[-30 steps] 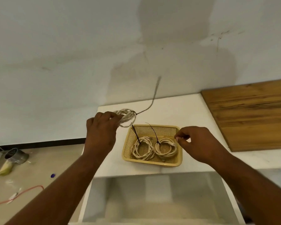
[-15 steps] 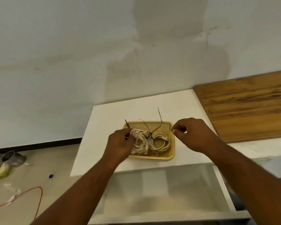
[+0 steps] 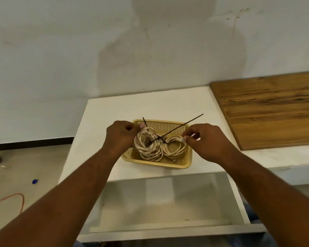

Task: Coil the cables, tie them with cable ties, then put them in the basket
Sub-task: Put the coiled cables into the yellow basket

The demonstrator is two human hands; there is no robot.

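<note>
Two hands meet over the basket [image 3: 184,164]: left hand [image 3: 120,138] curled, pinching the coiled cables [image 3: 147,147] lying inside; right hand [image 3: 206,141] fingertips [image 3: 185,138] pinched on a cable end

A wooden board [image 3: 271,111] lies on the white counter [image 3: 114,111]; an orange cord [image 3: 11,198] crosses the floor.

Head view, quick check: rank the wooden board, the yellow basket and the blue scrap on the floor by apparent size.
1. wooden board, cut off at the right edge
2. yellow basket
3. blue scrap, smallest by far
</note>
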